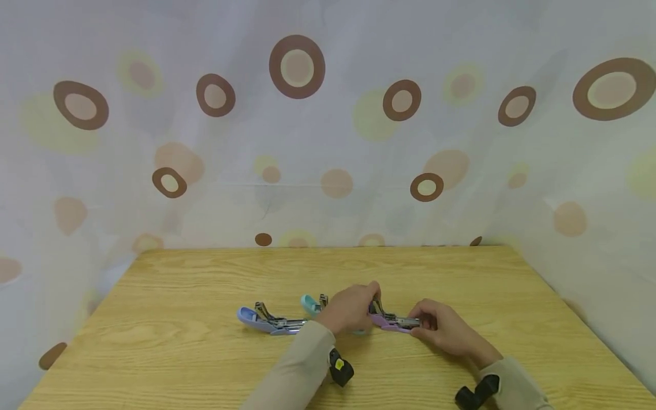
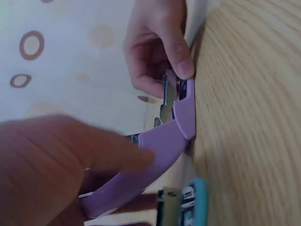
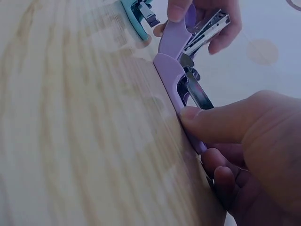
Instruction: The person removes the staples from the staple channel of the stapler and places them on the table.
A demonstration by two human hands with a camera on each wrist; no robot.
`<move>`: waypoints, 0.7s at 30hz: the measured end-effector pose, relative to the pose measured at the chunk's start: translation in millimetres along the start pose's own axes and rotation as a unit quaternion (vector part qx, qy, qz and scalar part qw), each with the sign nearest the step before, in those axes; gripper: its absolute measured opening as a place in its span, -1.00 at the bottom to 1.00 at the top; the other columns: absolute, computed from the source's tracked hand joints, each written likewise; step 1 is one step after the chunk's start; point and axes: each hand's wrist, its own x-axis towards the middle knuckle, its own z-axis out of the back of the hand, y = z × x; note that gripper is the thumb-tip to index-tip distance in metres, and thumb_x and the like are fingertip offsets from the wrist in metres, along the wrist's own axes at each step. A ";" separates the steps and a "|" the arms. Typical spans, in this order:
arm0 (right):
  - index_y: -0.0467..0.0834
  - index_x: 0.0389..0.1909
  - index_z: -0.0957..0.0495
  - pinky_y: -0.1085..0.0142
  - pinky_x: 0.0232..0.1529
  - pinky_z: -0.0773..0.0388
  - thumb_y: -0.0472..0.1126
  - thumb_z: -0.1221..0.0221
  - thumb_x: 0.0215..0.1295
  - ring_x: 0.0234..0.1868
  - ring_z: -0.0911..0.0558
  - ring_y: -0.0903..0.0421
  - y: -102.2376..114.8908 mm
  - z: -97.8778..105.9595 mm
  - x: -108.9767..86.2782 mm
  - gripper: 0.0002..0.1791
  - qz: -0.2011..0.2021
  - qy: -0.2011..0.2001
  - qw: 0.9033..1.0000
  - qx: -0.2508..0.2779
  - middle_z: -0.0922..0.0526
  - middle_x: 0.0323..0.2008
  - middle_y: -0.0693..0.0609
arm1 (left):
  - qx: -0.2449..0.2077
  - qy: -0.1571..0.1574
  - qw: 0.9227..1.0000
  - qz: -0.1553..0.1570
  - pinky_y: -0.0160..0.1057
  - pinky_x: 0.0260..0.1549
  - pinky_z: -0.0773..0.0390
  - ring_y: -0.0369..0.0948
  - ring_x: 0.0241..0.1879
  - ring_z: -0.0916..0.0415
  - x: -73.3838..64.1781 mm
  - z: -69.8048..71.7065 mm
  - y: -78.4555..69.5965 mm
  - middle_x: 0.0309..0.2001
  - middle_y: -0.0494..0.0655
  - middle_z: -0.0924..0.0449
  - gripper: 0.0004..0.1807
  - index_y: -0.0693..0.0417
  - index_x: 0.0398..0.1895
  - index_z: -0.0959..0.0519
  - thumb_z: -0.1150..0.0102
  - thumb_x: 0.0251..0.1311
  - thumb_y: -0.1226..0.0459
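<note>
A purple stapler [image 1: 392,326] lies on the wooden table, swung wide open so that its metal parts show. My left hand [image 1: 351,307] grips its raised handle end, thumb along the purple cover [image 2: 162,146] in the left wrist view. At the other end, my right hand [image 1: 445,330] pinches the base between thumb and fingers, as the right wrist view shows on the purple base [image 3: 168,77]. Just left of it, partly hidden behind my left hand, is a teal stapler [image 1: 310,304]. Farther left lies a blue stapler [image 1: 258,323], also opened out.
The wood-grain table [image 1: 179,364] reaches back to a pale curtain [image 1: 338,136] with brown and cream circles. My left forearm [image 1: 294,367] crosses in front of the blue stapler's right end. Each wrist carries a small black camera [image 1: 340,369].
</note>
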 end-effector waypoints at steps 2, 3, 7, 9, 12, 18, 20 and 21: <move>-0.04 -0.21 -0.58 0.43 -0.53 -0.38 -0.24 -0.30 0.18 -0.50 -0.37 0.36 -3.1 -2.8 0.4 -0.83 0.005 0.003 1.000 0.001 -0.48 -0.40 0.14 | -0.001 0.029 0.999 -0.014 -0.36 -0.39 -0.43 -0.33 -0.39 -0.42 2.2 -2.2 1.9 -0.20 -0.17 -0.59 -0.55 -0.03 0.09 -0.43 -0.30 0.12 0.29; -0.03 -0.21 -0.58 0.43 -0.53 -0.39 -0.25 -0.30 0.19 -0.49 -0.37 0.36 -4.4 -4.1 0.4 -0.83 0.009 0.004 1.000 0.002 -0.48 -0.40 0.14 | -0.008 0.038 0.999 -0.023 -0.38 -0.33 -0.44 -0.35 -0.36 -0.43 3.6 -4.1 3.1 -0.17 -0.18 -0.60 -0.56 -0.04 0.10 -0.43 -0.28 0.14 0.28; -0.01 -0.22 -0.57 0.44 -0.54 -0.39 -0.27 -0.30 0.19 -0.51 -0.37 0.37 -6.6 -7.8 -0.9 -0.83 0.025 0.005 1.000 0.004 -0.48 -0.41 0.17 | -0.024 0.039 0.997 -0.057 -0.41 -0.23 -0.51 -0.37 -0.22 -0.56 9.5 -12.3 4.3 -0.11 -0.20 -0.65 -0.52 -0.11 0.12 -0.49 -0.25 0.10 0.36; -0.02 -0.23 -0.57 0.44 -0.55 -0.38 -0.28 -0.29 0.19 -0.51 -0.37 0.37 -5.2 -7.2 -2.0 -0.83 0.031 0.004 1.000 0.004 -0.48 -0.42 0.17 | -0.016 0.045 0.996 -0.071 -0.42 -0.22 -0.53 -0.37 -0.17 -0.58 13.2 -13.2 -0.1 -0.07 -0.20 -0.66 -0.51 -0.16 0.09 -0.54 -0.26 0.07 0.41; -0.01 -0.22 -0.56 0.43 -0.55 -0.38 -0.28 -0.28 0.20 -0.52 -0.37 0.37 -3.4 -4.9 -3.1 -0.83 0.028 0.004 1.000 0.005 -0.48 -0.41 0.17 | 0.039 0.062 0.994 -0.077 -0.44 -0.22 -0.52 -0.39 -0.18 -0.58 18.0 -10.3 -11.8 -0.09 -0.26 -0.67 -0.60 -0.24 0.01 -0.61 -0.32 0.10 0.34; -0.01 -0.19 -0.56 0.42 -0.54 -0.38 -0.25 -0.26 0.24 -0.52 -0.37 0.32 -2.4 0.4 -1.4 -0.85 0.027 0.006 1.000 0.009 -0.48 -0.41 0.14 | 0.149 0.098 0.982 -0.061 -0.43 -0.06 -0.49 -0.42 -0.09 -0.53 22.7 2.1 -32.9 -0.02 -0.43 -0.61 -0.72 -0.35 -0.13 -0.69 -0.33 0.14 0.25; -0.02 -0.18 -0.55 0.42 -0.55 -0.38 -0.24 -0.26 0.24 -0.53 -0.37 0.32 -2.4 1.2 -0.4 -0.84 0.031 0.007 0.999 0.011 -0.48 -0.41 0.13 | 0.166 0.113 0.978 -0.053 -0.42 -0.02 -0.48 -0.41 -0.04 -0.52 23.1 5.1 -37.4 0.00 -0.44 -0.60 -0.68 -0.36 -0.11 -0.69 -0.34 0.13 0.29; -0.02 -0.18 -0.55 0.42 -0.55 -0.38 -0.24 -0.26 0.24 -0.53 -0.37 0.32 -2.4 1.5 -0.1 -0.84 0.034 0.008 0.999 0.012 -0.48 -0.41 0.13 | 0.172 0.118 0.977 -0.049 -0.42 -0.02 -0.47 -0.41 -0.05 -0.51 23.7 6.0 -38.9 -0.01 -0.44 -0.60 -0.67 -0.37 -0.11 -0.68 -0.35 0.12 0.30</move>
